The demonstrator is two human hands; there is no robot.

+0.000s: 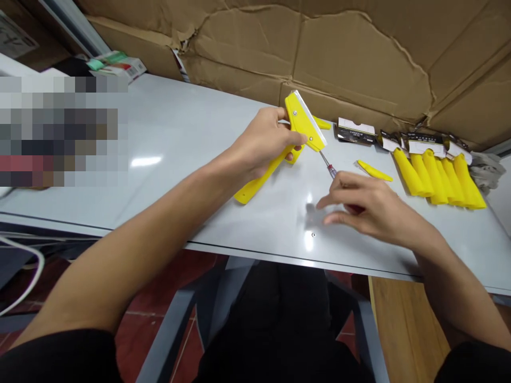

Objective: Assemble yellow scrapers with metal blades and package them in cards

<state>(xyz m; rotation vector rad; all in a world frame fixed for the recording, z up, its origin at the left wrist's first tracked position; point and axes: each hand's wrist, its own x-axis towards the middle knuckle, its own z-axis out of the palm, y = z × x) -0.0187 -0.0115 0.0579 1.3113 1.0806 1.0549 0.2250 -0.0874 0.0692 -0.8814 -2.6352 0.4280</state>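
My left hand [267,135] grips a yellow scraper [299,122] with a metal blade along its edge and two screws in its head. Its handle slants down to the left above the white table [191,143]. My right hand [371,207] is just right of the scraper, with a screwdriver [331,169] tucked in it; the shaft points up toward the scraper's head. Most of the screwdriver's handle is hidden by the fingers. Thumb and index finger are apart, above and to the right of a small metal nut or screw [313,234] on the table.
Several yellow handles [439,175] with black and white packaging lie at the right. A small yellow tool [374,171] rests nearer. A black and white package [355,131] lies by the cardboard wall [247,48]. Small boxes [120,66] stand back left, beside a blurred-out area.
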